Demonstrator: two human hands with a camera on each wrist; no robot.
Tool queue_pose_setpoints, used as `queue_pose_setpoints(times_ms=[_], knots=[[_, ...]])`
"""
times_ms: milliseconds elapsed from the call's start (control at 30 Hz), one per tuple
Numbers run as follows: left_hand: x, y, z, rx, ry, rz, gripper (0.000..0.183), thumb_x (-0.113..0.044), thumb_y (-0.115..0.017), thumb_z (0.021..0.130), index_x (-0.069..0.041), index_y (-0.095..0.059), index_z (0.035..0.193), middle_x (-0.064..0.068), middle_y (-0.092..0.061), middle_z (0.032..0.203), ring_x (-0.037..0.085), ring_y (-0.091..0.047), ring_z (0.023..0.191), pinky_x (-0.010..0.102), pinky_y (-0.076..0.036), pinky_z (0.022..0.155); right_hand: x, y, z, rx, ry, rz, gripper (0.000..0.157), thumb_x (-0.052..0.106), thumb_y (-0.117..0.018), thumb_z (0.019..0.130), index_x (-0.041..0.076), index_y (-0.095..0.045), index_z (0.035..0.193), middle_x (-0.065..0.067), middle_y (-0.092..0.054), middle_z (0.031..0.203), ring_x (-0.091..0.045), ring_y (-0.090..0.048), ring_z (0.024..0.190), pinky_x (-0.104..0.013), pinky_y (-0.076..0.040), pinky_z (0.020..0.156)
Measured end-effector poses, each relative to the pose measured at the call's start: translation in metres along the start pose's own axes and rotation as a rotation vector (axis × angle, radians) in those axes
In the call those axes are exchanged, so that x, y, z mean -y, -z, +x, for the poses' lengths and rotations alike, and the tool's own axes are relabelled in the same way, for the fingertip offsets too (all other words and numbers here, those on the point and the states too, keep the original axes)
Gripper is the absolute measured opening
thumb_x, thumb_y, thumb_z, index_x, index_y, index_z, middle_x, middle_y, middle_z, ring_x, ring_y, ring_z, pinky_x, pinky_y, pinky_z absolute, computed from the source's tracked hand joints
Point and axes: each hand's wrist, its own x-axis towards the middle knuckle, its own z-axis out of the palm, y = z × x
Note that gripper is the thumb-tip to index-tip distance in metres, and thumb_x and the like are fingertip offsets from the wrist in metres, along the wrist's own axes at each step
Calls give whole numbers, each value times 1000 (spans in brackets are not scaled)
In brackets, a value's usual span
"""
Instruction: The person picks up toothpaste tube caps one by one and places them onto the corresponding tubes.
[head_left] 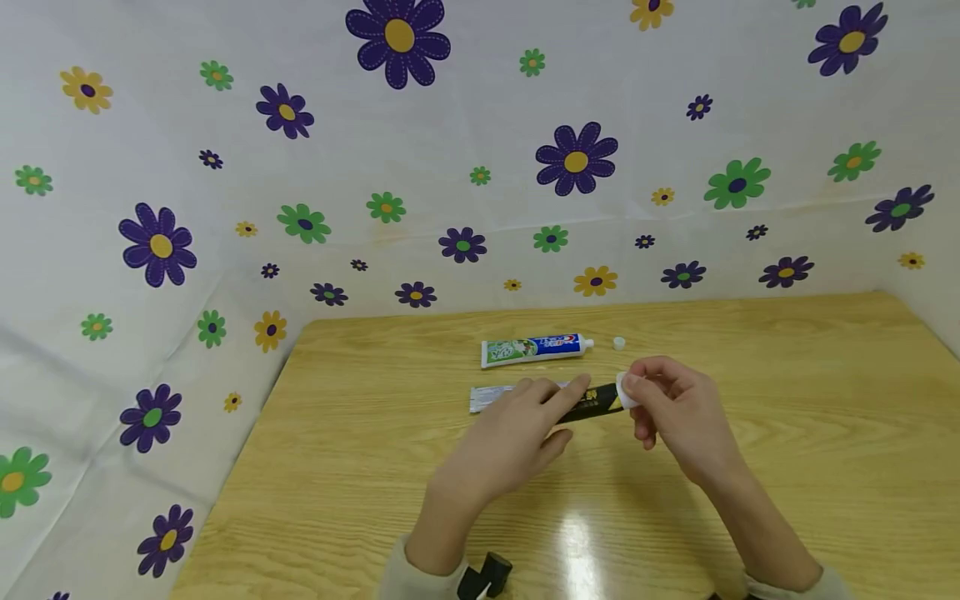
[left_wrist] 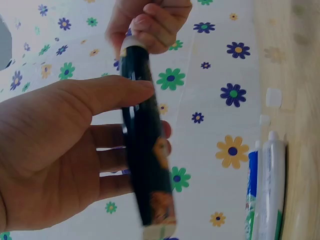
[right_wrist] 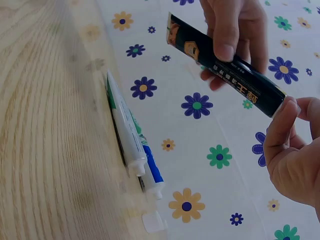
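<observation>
A black toothpaste tube (head_left: 592, 403) with gold lettering is held by my left hand (head_left: 517, 433), thumb on one face and fingers behind it. At its far end, my right hand (head_left: 678, 412) pinches the white cap (head_left: 626, 390) between thumb and fingers. Both hands are above the wooden table (head_left: 360, 467). In the right wrist view the black tube (right_wrist: 227, 65) slants down toward the right hand (right_wrist: 295, 150). Beyond the hands lies a blue and green toothpaste tube (head_left: 536, 348), its white nozzle bare. A paler tube (head_left: 489, 398) lies nearer, partly hidden behind my left hand.
A small white cap (head_left: 618, 342) sits on the table just right of the blue tube's nozzle. Behind the table's back edge hangs a white cloth (head_left: 480, 117) with printed flowers, which also runs down the left side. A black strap device (head_left: 487, 575) is at my left wrist.
</observation>
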Motion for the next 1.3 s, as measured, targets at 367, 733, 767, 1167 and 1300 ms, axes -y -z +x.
queue_pose_setpoints(times_ms=[367, 733, 767, 1167, 1300], knots=[[30, 5, -10, 187, 164, -30, 46, -24, -73, 92, -13, -59, 134, 5, -64, 114, 21, -59, 102, 40, -51, 89, 0, 20, 2, 62, 64, -13, 15, 13, -59, 101, -2, -59, 103, -6, -61, 72, -17, -55, 51, -28, -53, 47], [34, -14, -3, 264, 246, 41, 43, -30, -82, 83, -11, -66, 118, 4, -66, 105, 17, -60, 91, 33, -53, 77, -21, 38, 15, 365, -155, -158, 33, 22, -56, 103, -6, -50, 119, -18, -60, 90, -26, -66, 72, -38, -59, 67], [34, -16, -2, 275, 252, 49, 43, -30, -82, 83, -11, -67, 118, 5, -66, 106, 18, -61, 93, 34, -54, 78, -23, 39, 16, 391, -167, -162, 34, 22, -57, 102, -6, -49, 120, -19, -60, 91, -26, -66, 73, -38, -59, 68], [37, -37, 2, 397, 296, 53, 37, -21, -85, 81, -13, -68, 113, 2, -68, 108, 19, -63, 98, 35, -55, 83, -40, 41, 16, 568, -177, -284, 36, 12, -67, 95, -9, -46, 117, -15, -62, 83, -25, -62, 69, -36, -57, 64], [37, -43, 2, 405, 297, 61, 32, -20, -85, 80, -13, -68, 105, 0, -67, 99, 15, -62, 90, 33, -54, 77, -46, 37, 16, 571, -184, -349, 36, 12, -69, 93, -8, -49, 116, -14, -64, 84, -26, -63, 71, -33, -55, 62]])
